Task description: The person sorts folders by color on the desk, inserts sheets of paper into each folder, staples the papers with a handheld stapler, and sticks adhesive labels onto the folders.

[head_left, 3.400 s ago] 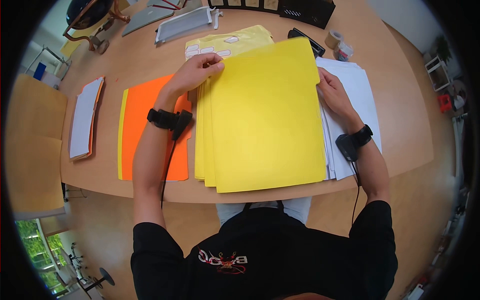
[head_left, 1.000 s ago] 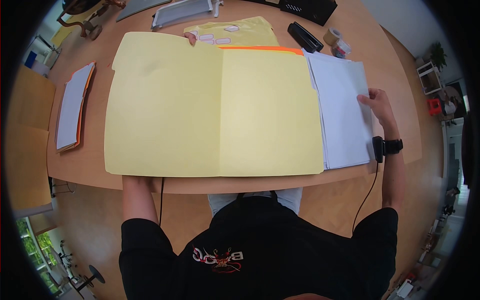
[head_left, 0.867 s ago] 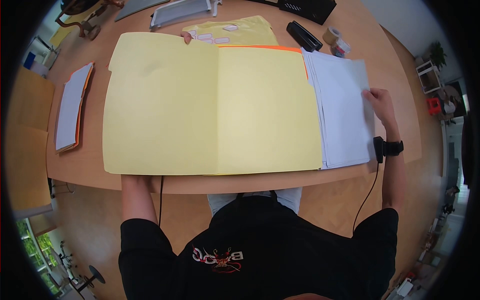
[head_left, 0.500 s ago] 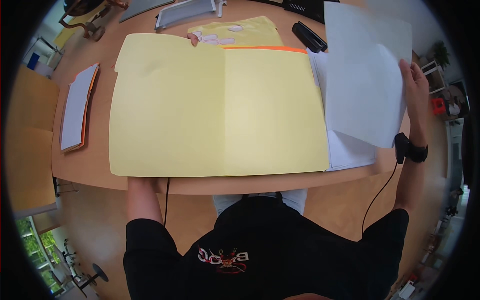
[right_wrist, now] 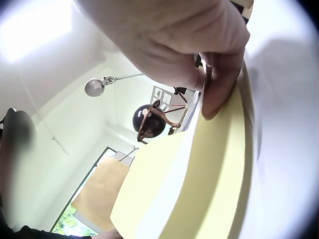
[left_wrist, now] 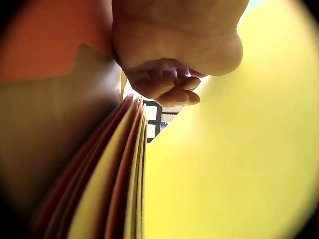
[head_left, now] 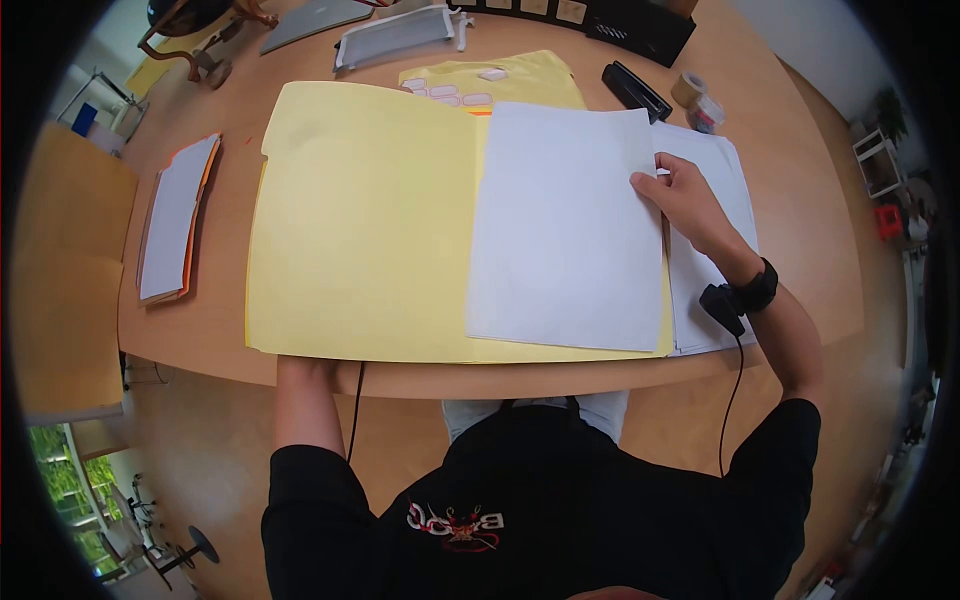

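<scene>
A pale yellow file folder [head_left: 365, 220] lies spread open, a sliver of orange [head_left: 480, 113] showing at its top edge. Over its right half is a sheet of white paper [head_left: 570, 230]. My right hand [head_left: 690, 200] pinches this sheet near its upper right edge, thumb on top and fingers behind. In the head view, the folder's left flap hides my left hand. The left wrist view shows that hand [left_wrist: 179, 45] beneath the flap [left_wrist: 234, 159], fingers loosely curled with nothing seen in them. Beside it stand layered folder edges [left_wrist: 124, 164] in yellow, orange and dark red.
To the right is a stack of white paper [head_left: 725, 170], partly under my right hand. An orange folder with white paper [head_left: 175, 230] lies far left. Behind are a yellow stickered sheet [head_left: 520, 78], a black desk tool [head_left: 635, 92], a tape roll [head_left: 688, 90] and a grey tray [head_left: 400, 40].
The yellow folder has been opened to the left. My right hand lifted a sheet from the right stack and brought it left over the folder. My left fingertip no longer shows at the flap's top.
</scene>
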A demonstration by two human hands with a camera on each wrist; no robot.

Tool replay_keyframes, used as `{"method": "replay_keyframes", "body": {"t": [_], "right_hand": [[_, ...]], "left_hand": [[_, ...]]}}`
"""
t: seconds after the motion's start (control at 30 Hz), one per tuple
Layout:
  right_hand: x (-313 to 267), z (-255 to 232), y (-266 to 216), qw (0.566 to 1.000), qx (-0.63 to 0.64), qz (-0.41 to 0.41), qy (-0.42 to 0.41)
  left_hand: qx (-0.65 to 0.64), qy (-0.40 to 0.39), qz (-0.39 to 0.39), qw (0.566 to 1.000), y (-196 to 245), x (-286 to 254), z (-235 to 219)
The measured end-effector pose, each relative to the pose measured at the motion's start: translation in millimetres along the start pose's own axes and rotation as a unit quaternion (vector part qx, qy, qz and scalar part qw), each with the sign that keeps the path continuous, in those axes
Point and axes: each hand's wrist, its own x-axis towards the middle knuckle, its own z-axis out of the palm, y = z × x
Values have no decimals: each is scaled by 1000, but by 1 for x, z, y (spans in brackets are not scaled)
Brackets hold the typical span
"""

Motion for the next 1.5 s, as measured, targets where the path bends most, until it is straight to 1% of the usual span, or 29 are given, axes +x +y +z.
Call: {"method": "replay_keyframes", "body": {"t": [0.07,0.23,0.43,0.5,0.53,0.6,0.63,0.67,0.7,0.73,0.8,0.87,0.9,0.93,0.97,1.0,1.03,1.07,1.1,1.13,1.2,1.23,1.3,1.33,1.37,1.4,1.43,1.47,1.5], "right_hand": [[0,-1,0,998,-19,-14,-52],[-5,-1,-3,998,-34,-13,-59],[-3,-1,-1,998,-26,15,-61],[-2,0,-1,997,-61,-20,-42],[-4,0,-6,997,-60,-17,-42],[-6,-6,-29,984,-170,52,-8],[-4,-12,-36,984,-169,53,-8],[-1,-20,-42,964,-262,31,17],[6,-27,-44,935,-353,8,42],[18,-32,-43,935,-351,10,42],[52,-49,-42,907,-396,-87,115],[97,-56,-24,863,-455,-147,161],[123,-57,-7,863,-455,-144,165],[148,-54,13,816,-496,-210,209],[152,-49,11,761,-531,-274,250],[155,-50,8,761,-530,-276,252],[161,-50,3,828,-509,-176,159],[162,-46,-6,875,-475,-73,60],[166,-45,-11,866,-497,-44,34],[167,-42,-13,867,-496,-44,34],[167,-39,-16,871,-483,-78,48],[168,-36,-19,871,-483,-78,49],[162,-20,-39,884,-432,-134,113],[160,-13,-54,927,-344,-128,77],[158,-4,-70,959,-252,-121,39],[163,13,-67,976,-129,-173,-11],[167,29,-65,973,-4,-222,-61],[155,46,-75,967,54,-231,-94],[148,60,-79,965,64,-228,-117]], "left_hand": [[0,8,2,1000,2,-1,-5],[-6,21,7,1000,4,-4,-10],[-9,31,12,999,5,-3,-10],[-12,30,11,999,6,-3,-5],[-15,30,9,999,7,-4,-3],[-18,29,9,999,7,-3,-1],[-19,29,10,999,7,-3,-1],[-19,29,9,999,8,-3,1],[-20,30,9,999,8,-1,1],[-21,29,9,999,8,-2,3],[-27,21,10,999,8,-1,13],[-34,10,15,999,8,1,22],[-36,6,18,999,7,1,26],[-37,3,20,999,7,5,26],[-36,2,22,999,6,7,26],[-34,2,24,999,6,6,26],[-31,3,26,999,7,10,23],[-28,4,27,999,8,12,21],[-25,5,28,999,8,12,21],[-25,5,28,999,8,14,22],[-26,6,32,999,8,16,23],[-28,7,34,999,8,14,25],[-29,8,37,999,9,16,24],[-30,9,37,999,9,15,25],[-31,10,36,999,9,16,28],[-30,11,36,999,9,16,27],[-30,11,35,999,9,18,26],[-28,12,36,999,10,17,26],[-27,14,38,999,10,17,26]]}}
